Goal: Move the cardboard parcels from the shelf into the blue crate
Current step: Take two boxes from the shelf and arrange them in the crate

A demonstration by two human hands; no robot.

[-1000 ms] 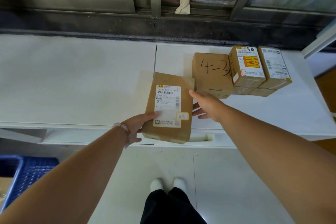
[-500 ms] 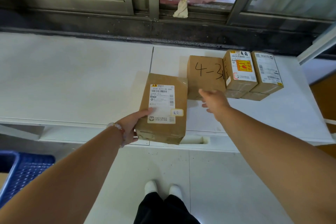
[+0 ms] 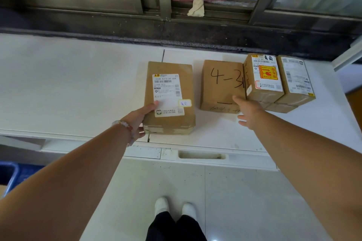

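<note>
A brown cardboard parcel with a white shipping label [image 3: 169,98] lies lengthwise near the front edge of the white shelf [image 3: 78,88]. My left hand [image 3: 140,121] grips its near left corner, thumb on the label. To its right sits a parcel marked "4-3" [image 3: 221,84]. My right hand [image 3: 248,111] reaches to its near right corner with fingers spread, holding nothing. Further right stand two labelled parcels [image 3: 263,78] [image 3: 295,80] side by side, seemingly on top of more cardboard. A corner of the blue crate [image 3: 11,178] shows at the lower left, on the floor.
Behind the shelf runs a dark sill and a metal window frame with a scrap of cloth [image 3: 196,5] stuck in it. A handle slot [image 3: 201,155] is cut into the shelf front. My feet [image 3: 174,207] stand on the white floor below.
My right hand let go of the labelled parcel and moved right to the "4-3" parcel. The left hand alone keeps the labelled parcel, which now sits flatter and further onto the shelf.
</note>
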